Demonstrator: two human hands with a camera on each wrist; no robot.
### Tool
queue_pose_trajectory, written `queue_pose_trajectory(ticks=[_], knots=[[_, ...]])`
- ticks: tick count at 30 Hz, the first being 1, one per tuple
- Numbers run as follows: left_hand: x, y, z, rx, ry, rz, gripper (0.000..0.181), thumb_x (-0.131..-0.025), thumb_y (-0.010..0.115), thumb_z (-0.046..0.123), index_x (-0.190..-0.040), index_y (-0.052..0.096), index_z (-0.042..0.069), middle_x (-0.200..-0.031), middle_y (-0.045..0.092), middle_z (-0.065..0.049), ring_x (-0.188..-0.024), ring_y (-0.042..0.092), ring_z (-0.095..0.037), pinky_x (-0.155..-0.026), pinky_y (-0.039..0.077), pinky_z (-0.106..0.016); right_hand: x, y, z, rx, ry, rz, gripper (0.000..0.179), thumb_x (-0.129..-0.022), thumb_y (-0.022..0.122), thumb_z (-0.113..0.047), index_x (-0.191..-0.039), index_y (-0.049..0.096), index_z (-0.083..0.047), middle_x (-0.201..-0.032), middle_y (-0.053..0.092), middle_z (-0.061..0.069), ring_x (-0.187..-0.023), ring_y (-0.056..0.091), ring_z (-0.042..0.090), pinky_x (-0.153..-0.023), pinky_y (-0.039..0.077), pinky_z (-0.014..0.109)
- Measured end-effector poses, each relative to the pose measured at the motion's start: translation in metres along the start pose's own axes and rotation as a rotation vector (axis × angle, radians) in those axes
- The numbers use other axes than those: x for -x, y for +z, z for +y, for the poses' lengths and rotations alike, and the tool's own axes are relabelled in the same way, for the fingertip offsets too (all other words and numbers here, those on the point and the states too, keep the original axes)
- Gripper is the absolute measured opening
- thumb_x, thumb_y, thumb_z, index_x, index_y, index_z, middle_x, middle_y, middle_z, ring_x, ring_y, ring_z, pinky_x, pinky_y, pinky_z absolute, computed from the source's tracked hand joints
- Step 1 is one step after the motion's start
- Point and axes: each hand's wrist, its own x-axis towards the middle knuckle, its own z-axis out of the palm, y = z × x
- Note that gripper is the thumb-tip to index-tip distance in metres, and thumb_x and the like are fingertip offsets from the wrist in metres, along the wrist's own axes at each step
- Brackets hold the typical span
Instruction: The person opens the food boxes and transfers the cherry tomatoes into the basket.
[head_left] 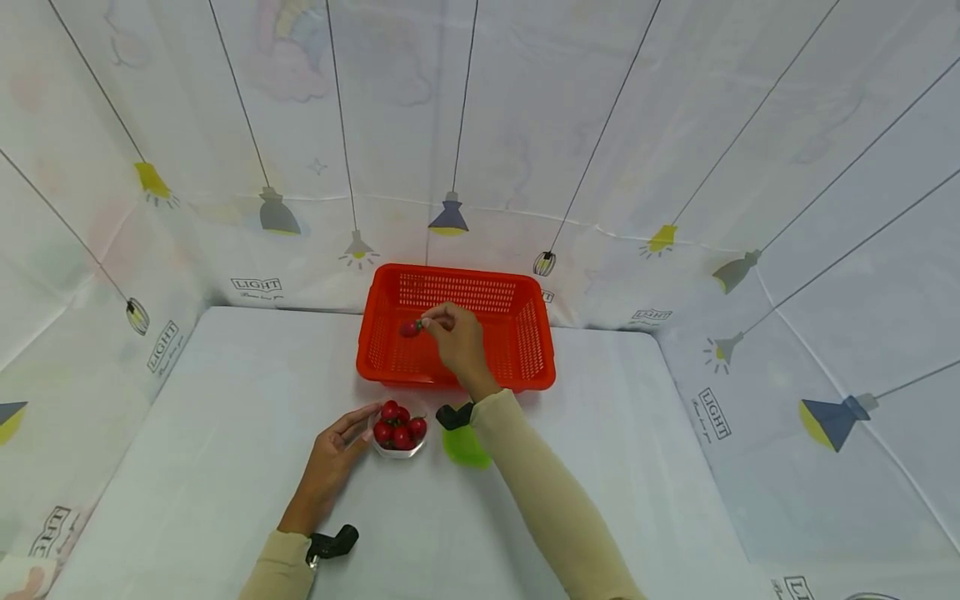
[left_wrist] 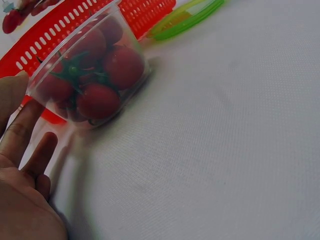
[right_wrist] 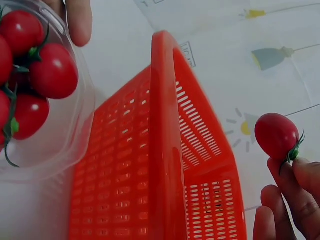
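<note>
From the head view, in the middle of the frame, my right hand (head_left: 459,340) was over the red basket (head_left: 405,380), with a single tomato (head_left: 409,329) at my fingertips. That view was too small to show the grip well; the right wrist view, at its right edge, showed my thumb and finger closed in a pinch at the green stem, the red fruit hanging free of my palm. My left hand (head_left: 337,450), lower left of centre, had its fingers loosely extended and touched the clear tub (head_left: 396,454) without wrapping round it. The left wrist view showed what the head view could not: the tub's see-through side, with the other tomatoes (left_wrist: 97,100) and their green stems behind it. The right wrist view caught the tub from above in its upper left, a finger of my left hand against the outer edge. The head view half hid the green lid (head_left: 467,452) under my right forearm, while the left wrist view showed its thin rim lying on the white worktop (head_left: 615,467), top centre, near the basket.
</note>
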Motion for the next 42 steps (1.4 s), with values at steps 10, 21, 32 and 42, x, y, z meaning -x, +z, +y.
queue_pose_trajectory(ticks=[10, 21, 32, 42], knots=[[-0.001, 0.001, -0.001, -0.033, 0.001, -0.007, 0.05, -0.107, 0.067, 0.027, -0.155, 0.054, 0.021, -0.161, 0.055, -0.001, -0.159, 0.036, -0.012, -0.125, 0.028, -0.023, -0.023, 0.005, 0.01, 0.037, 0.044, -0.004, 0.004, -0.103, 0.072, -0.024, -0.103, 0.076, -0.023, -0.096, 0.079, -0.002, -0.096, 0.07, 0.019, -0.077, 0.049, 0.035], [-0.002, 0.001, -0.003, -0.015, 0.01, -0.015, 0.05, -0.106, 0.067, 0.027, -0.155, 0.055, 0.022, -0.161, 0.055, 0.0, -0.159, 0.036, -0.015, -0.114, 0.034, -0.008, -0.046, 0.006, 0.013, 0.033, 0.083, -0.082, 0.004, -0.102, 0.073, -0.016, -0.102, 0.076, -0.017, -0.107, 0.079, 0.001, -0.103, 0.073, 0.02, -0.091, 0.058, 0.042], [-0.002, 0.0, -0.004, -0.009, 0.011, -0.011, 0.05, -0.107, 0.066, 0.024, -0.155, 0.054, 0.02, -0.161, 0.056, 0.0, -0.159, 0.036, -0.013, -0.116, 0.034, -0.01, -0.068, 0.006, 0.02, 0.007, 0.134, -0.205, 0.005, -0.102, 0.073, -0.016, -0.102, 0.078, -0.016, -0.108, 0.076, 0.003, -0.101, 0.066, 0.022, -0.084, 0.048, 0.038], [0.0, -0.001, -0.001, 0.01, -0.009, -0.001, 0.05, -0.106, 0.067, 0.024, -0.154, 0.055, 0.021, -0.159, 0.057, 0.003, -0.157, 0.038, -0.013, -0.114, 0.036, -0.009, -0.082, 0.01, 0.031, 0.062, 0.169, -0.343, 0.007, -0.101, 0.072, -0.01, -0.104, 0.078, -0.007, -0.109, 0.075, 0.006, -0.106, 0.065, 0.027, -0.1, 0.051, 0.045]])
